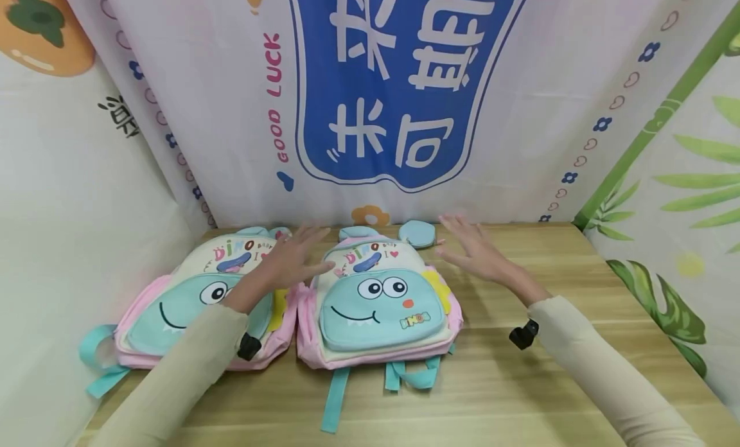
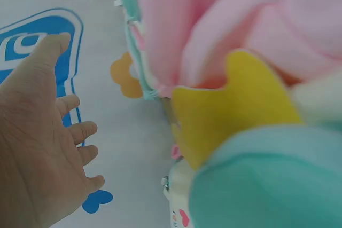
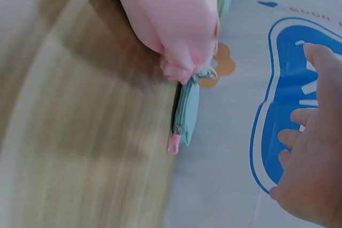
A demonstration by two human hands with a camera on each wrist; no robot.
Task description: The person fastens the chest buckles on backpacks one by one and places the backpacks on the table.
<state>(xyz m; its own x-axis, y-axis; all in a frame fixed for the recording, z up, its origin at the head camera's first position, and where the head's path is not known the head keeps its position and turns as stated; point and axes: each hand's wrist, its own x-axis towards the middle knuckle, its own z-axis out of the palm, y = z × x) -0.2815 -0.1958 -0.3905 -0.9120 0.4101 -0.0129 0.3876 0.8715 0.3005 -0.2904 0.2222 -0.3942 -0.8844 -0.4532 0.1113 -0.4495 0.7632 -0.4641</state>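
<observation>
Two matching children's backpacks lie side by side, fronts up, each cream and pink with a teal dinosaur-face pocket. My left hand [image 1: 293, 257] hovers with fingers spread, overlapping the top right of the left backpack [image 1: 191, 309] in the head view. To the right of the right backpack [image 1: 378, 312], my right hand [image 1: 476, 251] is raised, fingers extended and holding nothing. A small teal zip pouch [image 1: 417, 234] hangs at that backpack's upper right corner, near the right fingertips. In the left wrist view, a yellow felt spike [image 2: 235, 105] stands out between the pink sides.
Both backpacks rest on a wood-grain table [image 1: 520, 395]. Teal straps [image 1: 335, 402] trail from the right backpack toward the front edge, and another strap [image 1: 101, 354] loops out at the far left. Printed white curtains [image 1: 231, 145] hang behind and along both sides.
</observation>
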